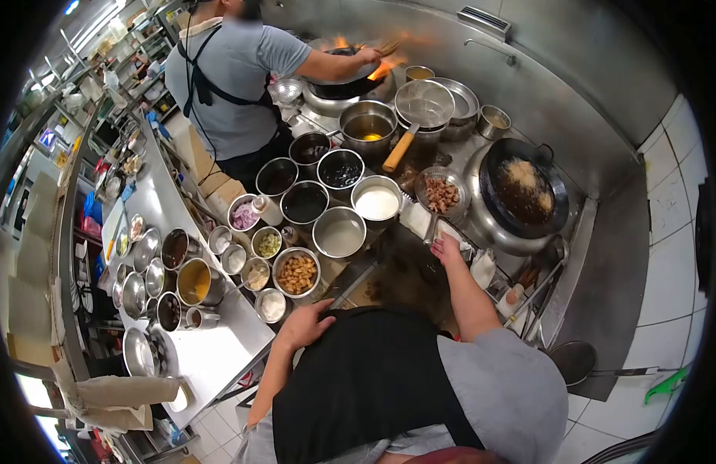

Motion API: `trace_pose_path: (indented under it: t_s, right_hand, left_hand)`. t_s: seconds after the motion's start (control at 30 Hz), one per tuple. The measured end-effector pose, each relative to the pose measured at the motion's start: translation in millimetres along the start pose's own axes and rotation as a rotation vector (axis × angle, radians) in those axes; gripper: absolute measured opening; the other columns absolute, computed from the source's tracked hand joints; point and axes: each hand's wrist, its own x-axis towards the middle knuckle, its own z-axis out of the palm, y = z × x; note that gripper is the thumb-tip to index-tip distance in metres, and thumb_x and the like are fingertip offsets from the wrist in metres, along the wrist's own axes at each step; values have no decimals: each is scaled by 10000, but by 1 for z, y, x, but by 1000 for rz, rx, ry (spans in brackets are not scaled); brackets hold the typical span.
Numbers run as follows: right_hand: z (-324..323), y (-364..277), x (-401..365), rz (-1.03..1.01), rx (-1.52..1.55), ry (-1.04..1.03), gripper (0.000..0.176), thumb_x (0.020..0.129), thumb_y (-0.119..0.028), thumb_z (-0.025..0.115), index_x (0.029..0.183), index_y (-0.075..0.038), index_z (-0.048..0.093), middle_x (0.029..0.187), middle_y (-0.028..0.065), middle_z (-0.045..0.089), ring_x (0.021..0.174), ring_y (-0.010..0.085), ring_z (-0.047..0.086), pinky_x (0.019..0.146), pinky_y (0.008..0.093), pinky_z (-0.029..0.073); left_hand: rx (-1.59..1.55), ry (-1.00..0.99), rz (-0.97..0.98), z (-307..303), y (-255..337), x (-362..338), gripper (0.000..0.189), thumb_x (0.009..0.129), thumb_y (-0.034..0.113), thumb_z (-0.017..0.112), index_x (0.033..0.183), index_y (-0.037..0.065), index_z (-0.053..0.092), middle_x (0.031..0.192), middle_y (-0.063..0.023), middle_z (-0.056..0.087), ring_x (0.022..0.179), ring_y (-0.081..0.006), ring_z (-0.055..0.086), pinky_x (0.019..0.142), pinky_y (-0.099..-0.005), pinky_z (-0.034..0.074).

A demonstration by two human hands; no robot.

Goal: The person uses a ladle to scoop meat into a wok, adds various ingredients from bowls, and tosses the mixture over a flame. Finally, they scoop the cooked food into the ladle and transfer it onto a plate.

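Fingers of right hand (448, 249) clasp the strainer (441, 193) by its handle, bowl pointing away; left hand (305, 323) spread on apron (373, 379).

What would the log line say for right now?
left hand: resting on black apron | right hand: at strainer handle | wok: food frying

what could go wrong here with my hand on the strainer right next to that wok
1. The wok holds frying food close to your right hand on the strainer; hot oil may splash onto your bare forearm.
2. Flames lick around the co-worker's wok; a flare-up could reach nearby arms.
3. Open pots crowd the strainer, so swinging it might tip one.
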Motion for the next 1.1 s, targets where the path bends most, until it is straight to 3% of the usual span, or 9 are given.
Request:
trace_pose_path:
  t_s: [0.17,0.27,0.43,0.5,0.57,0.6,0.67,0.8,1.1]
  right_hand:
    - [10,-5,22,87,-48,-123,405,963,-375,531,1264,-108,487,1122,122,574,968,290,582,752,425,535]
    - [33,-7,23,143,20,-242,305,971,-321,527,1173,-93,505,1012,130,605,874,272,600,662,386,537]
    - [45,-10,9,227,152,-119,187,960,-246,556,994,-73,495,794,99,566,659,221,563,534,325,513]
    - [48,-20,-13,218,108,-158,135,949,-199,555,966,-79,494,808,82,551,708,206,560,560,343,497]
    - [56,-35,-31,-95,-502,-56,232,929,-215,571,1104,-66,538,846,82,556,778,211,563,631,375,490]
    - [60,-35,-24,-93,-503,-56,232,929,-215,571,1104,-66,538,846,82,556,778,211,563,631,375,490]
    - [71,-32,7,-822,-539,-50,471,899,-296,598,1312,-85,514,1016,116,597,917,254,574,752,418,483]
    - [136,-81,-10,-178,-146,-353,834,889,-464,629,1508,-87,217,1415,233,378,1152,378,505,910,450,482]
    - [213,-118,-14,-10,406,-579,1099,857,-466,674,1512,-142,-148,1340,279,342,1129,425,497,956,552,469]
  left_hand:
    - [9,33,22,5,2,0,503,891,285,623,1336,75,520,1171,-204,642,1052,-369,628,904,-416,493]
    - [46,62,-2,10,11,0,526,898,320,614,1355,89,497,1104,-199,666,1011,-385,628,876,-433,491]
    - [-12,53,-21,26,19,4,514,901,320,610,1349,94,504,1107,-213,659,1023,-387,621,885,-438,486]
    - [-16,54,-30,29,22,6,512,901,318,610,1348,93,505,1110,-215,657,1026,-388,619,888,-438,484]
    - [-23,55,-17,32,27,9,515,902,317,609,1349,84,502,1118,-218,652,1034,-392,614,891,-436,484]
    - [-24,54,-18,33,29,9,515,902,317,609,1349,84,502,1118,-218,652,1034,-392,614,891,-436,484]
    - [-40,88,-16,33,35,11,494,876,279,630,1296,35,544,1067,-234,661,1013,-392,623,884,-444,488]
    - [-46,102,11,36,38,16,496,870,274,633,1299,42,545,1040,-237,664,992,-399,625,866,-446,489]
    - [-76,173,-29,29,25,-5,501,883,282,621,1320,54,531,1042,-238,662,989,-403,622,855,-451,487]
